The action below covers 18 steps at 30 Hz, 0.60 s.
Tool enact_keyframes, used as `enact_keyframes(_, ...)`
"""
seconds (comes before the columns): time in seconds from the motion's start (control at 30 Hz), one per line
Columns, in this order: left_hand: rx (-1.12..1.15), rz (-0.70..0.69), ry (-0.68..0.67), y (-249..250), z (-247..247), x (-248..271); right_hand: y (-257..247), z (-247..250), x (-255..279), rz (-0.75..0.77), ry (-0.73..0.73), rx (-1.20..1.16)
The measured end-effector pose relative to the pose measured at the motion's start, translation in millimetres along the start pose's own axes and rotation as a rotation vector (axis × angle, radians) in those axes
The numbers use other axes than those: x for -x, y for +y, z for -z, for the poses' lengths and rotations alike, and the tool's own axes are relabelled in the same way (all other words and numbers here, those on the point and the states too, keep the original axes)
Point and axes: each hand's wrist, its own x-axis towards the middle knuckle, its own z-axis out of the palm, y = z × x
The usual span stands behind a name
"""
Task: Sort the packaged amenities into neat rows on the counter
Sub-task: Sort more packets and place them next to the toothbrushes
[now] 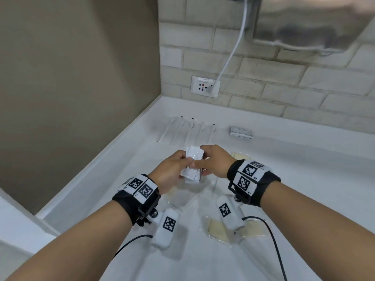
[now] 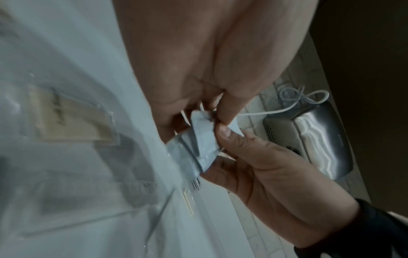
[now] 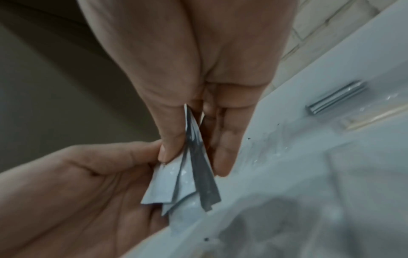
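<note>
Nearest, on the white counter [image 1: 284, 159], clear packets holding tan combs [image 1: 218, 228], one partly under the right wrist's camera unit, another just right of the right wrist [image 1: 239, 156]. Above these, held off the counter between both hands, a small fanned stack of white sachets [image 1: 193, 159]. Left hand [image 1: 172, 169] curled round the stack's left side, thumb on top, fingers underneath; from the right wrist, the sachets [image 3: 176, 185] lying across its palm [image 3: 73, 200]. Right hand [image 1: 215, 159] pinching the same stack from the right, thumb [image 3: 172, 132] pressed on one face, fingers [image 3: 223, 148] on the other, edges splayed apart below the pinch. From the left wrist, the sachets [image 2: 198, 144] caught between left thumb [image 2: 229, 104] and right thumb [image 2: 227, 132], tips nearly touching. A further flat white packet on the counter directly under the stack, partly hidden.

Farther back, a row of clear-wrapped toothbrushes [image 1: 190, 129], laid side by side, roughly parallel, near the left edge. Right of that row and apart from it, a low pile of grey foil sachets [image 1: 241, 132]. Beyond, at the brick wall, a white socket [image 1: 205, 86] with a white cord [image 1: 233, 49] plugged in, running up to a silver appliance [image 1: 312, 21] mounted above, blurred in the head view.
</note>
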Motion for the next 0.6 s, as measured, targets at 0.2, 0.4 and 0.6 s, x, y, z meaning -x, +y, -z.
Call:
enact_keyframes(0.2,-0.172,-0.071,-0.003,8.1,-38.1,-8.9,19.9,32.1,19.0,0.001,-0.011,0.076)
enact_keyframes(0.4,-0.097,-0.072,0.055,8.5,-69.1,-19.0,38.6,54.0,35.0,-0.072,0.010,0.019)
enact_keyframes(0.6,-0.365,-0.114,-0.011,-2.2,-97.8,-32.1,65.5,95.8,49.9,-0.124,-0.003,0.222)
